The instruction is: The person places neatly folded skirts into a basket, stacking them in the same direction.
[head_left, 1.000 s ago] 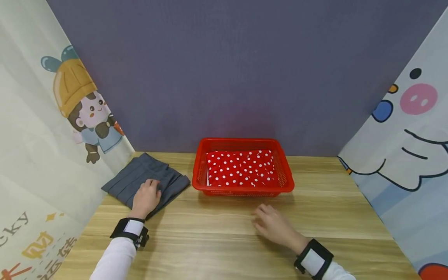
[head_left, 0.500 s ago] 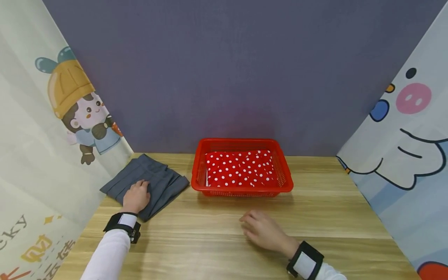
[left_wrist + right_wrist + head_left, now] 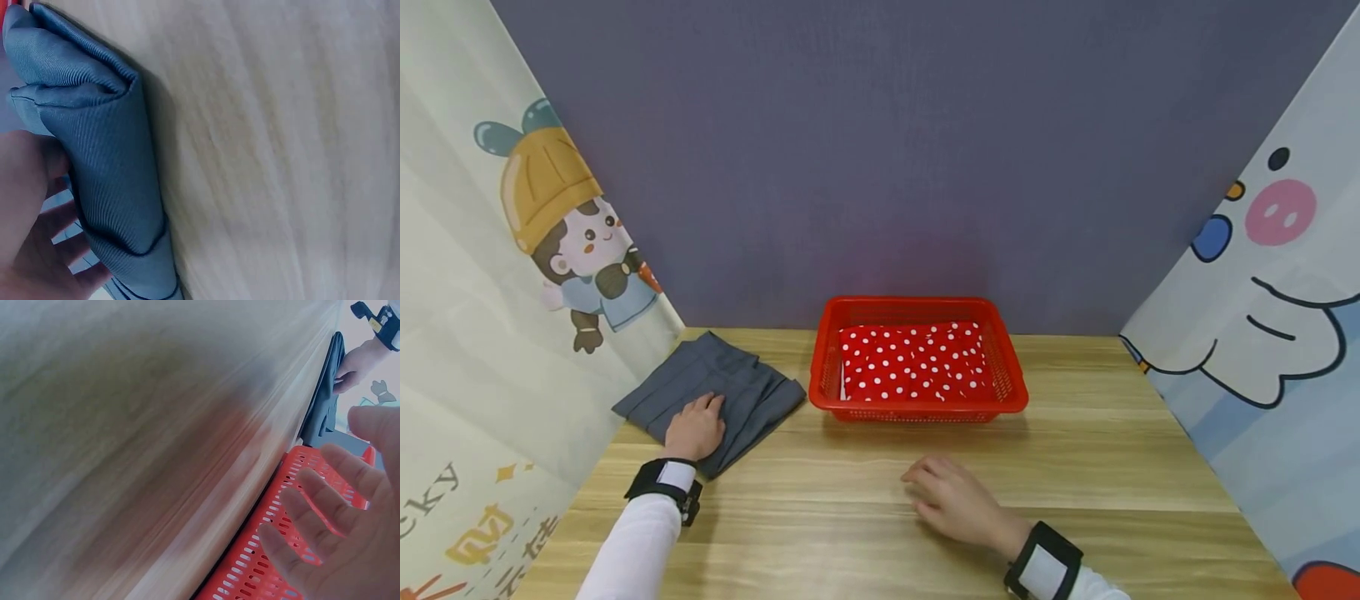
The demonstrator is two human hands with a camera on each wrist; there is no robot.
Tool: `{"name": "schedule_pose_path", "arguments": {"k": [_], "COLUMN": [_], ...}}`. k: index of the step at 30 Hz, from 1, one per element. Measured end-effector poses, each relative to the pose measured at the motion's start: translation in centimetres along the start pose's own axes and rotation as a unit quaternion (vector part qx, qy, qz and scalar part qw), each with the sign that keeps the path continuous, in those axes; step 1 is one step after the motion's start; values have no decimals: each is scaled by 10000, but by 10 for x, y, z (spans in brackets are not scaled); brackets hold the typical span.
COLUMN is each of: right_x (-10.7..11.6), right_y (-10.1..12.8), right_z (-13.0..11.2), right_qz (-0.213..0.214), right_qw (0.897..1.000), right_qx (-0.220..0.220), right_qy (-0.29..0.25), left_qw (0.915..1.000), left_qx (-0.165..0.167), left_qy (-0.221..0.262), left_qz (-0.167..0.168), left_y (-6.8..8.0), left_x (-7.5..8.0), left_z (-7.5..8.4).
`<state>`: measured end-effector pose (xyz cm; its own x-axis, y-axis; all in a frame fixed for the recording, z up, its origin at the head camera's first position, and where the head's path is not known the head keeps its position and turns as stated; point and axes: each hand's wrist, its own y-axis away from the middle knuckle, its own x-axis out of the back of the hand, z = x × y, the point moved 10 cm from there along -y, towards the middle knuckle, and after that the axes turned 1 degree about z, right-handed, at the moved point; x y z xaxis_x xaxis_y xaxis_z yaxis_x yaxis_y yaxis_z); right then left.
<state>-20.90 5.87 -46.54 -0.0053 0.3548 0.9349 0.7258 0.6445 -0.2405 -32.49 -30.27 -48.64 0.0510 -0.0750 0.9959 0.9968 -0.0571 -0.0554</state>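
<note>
Far left: cartoon curtain point(image 3: 512, 275), printed kid in a yellow hat; its lower edge runs out of frame, lettering at bottom left only partly in view.

Next: folded grey cloth point(image 3: 711, 393) flat on the wooden table point(image 3: 1112, 467), at the back-left corner beside the curtain. Its far-left edge meets the curtain's foot; can't tell if it tucks under. In the left wrist view the grey cloth point(image 3: 103, 156) shows as stacked ribbed layers with a rounded fold on the table side; top and bottom ends are cropped.

Left hand point(image 3: 696, 427) lies palm-down on the near edge of the cloth, fingers laid flat on the fabric. Left wrist view catches only part of the left hand point(image 3: 28, 219) at the frame edge, fingers spread beside the cloth, nothing curled round it. Black-and-white wrist strap, white sleeve; forearm leaves the frame at the bottom.

Centre: red basket point(image 3: 917, 307) at the back of the table, just right of the cloth, small gap between them. Red polka-dot fabric point(image 3: 913, 360) folded inside, filling most of the floor; a sliver of white shows at its left end, can't identify it.

Right hand point(image 3: 951, 500) in front of the basket, apart from it, over bare wood, fingers relaxed and slightly spread, holding nothing. Can't tell if the palm touches the table. Right wrist view is motion-blurred: right hand point(image 3: 350, 531) fingers extended, basket's slotted wall behind them.

Far right: second curtain point(image 3: 1277, 308), cartoon animal face, cropped by the frame.
</note>
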Motion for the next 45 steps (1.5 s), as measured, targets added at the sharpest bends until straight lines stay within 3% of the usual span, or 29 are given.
{"name": "schedule_pose_path", "arguments": {"k": [7, 11, 19, 45], "right_x": [-1, -2, -1, -2], "right_y": [1, 0, -4, -24], "right_z": [-1, -2, -10, -30], "right_qz": [-61, -99, 113, 89], "right_qw": [10000, 9999, 9999, 9993], "right_qx": [-55, -110, 108, 349], "right_qy": [-51, -39, 52, 26], "left_qw": [9999, 9995, 9992, 9867], "left_qx": [-77, -202, -257, -818], "left_qy": [-72, -94, -121, -561], "left_qz": [-8, 211, 274, 1288], "left_y": [9, 16, 35, 87], "left_x": [3, 10, 17, 29], "left_z": [10, 16, 29, 92]}}
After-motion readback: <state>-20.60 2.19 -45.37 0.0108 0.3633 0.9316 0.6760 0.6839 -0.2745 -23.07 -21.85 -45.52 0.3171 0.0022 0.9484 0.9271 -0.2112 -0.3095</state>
